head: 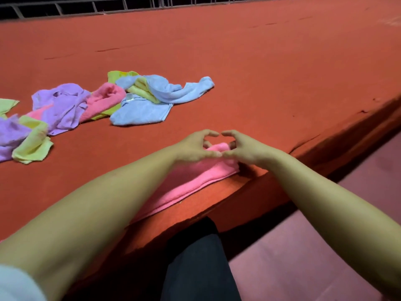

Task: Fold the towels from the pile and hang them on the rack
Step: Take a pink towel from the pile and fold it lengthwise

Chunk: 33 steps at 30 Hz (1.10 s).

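We are working on the pink towel, which is lying folded into a long strip along the near edge of the counter. Its long axis is running from near our body out toward the far right, and both hands are meeting at that far end. Our left hand and right hand are curling their fingers and seemingly pinching the raised end of the strip between them, thumbs nearly touching. Neither hand is nearer; we judge the next fold is bringing this end back toward us. The pile of towels is waiting well apart to the left. A railing is showing beyond.
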Each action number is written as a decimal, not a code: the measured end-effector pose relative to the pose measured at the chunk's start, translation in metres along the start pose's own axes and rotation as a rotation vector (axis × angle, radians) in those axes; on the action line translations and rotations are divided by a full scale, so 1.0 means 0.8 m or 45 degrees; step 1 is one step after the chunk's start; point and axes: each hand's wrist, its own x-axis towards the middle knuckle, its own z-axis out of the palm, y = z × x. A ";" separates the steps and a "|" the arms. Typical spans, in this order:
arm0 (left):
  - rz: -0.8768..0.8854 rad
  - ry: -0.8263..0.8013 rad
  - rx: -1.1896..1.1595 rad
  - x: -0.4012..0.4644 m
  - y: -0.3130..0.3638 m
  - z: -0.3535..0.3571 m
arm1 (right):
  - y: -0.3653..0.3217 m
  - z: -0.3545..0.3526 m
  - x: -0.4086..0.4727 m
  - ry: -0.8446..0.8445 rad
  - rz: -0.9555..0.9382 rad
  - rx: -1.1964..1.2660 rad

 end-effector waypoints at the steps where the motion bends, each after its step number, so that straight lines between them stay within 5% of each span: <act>1: 0.032 0.029 -0.037 0.004 -0.002 0.000 | 0.004 -0.004 -0.003 -0.036 0.014 0.030; 4: 0.071 0.130 -0.134 0.011 -0.008 0.000 | 0.013 -0.010 -0.014 -0.109 0.026 0.036; 16: 0.071 0.169 -0.244 0.049 -0.010 0.013 | 0.021 -0.004 -0.019 0.168 0.075 0.403; 22: 0.023 0.287 -0.300 0.100 0.017 0.002 | 0.029 -0.040 0.020 0.462 0.085 0.257; 25: -0.053 0.161 -0.037 0.113 0.012 0.015 | 0.042 -0.041 0.028 0.388 0.138 -0.086; 28: -0.045 0.316 0.187 0.104 0.000 0.028 | 0.052 -0.035 0.027 0.364 0.152 -0.191; 33: 0.029 0.417 -0.031 0.064 -0.006 0.042 | 0.054 -0.037 0.030 0.364 0.140 -0.154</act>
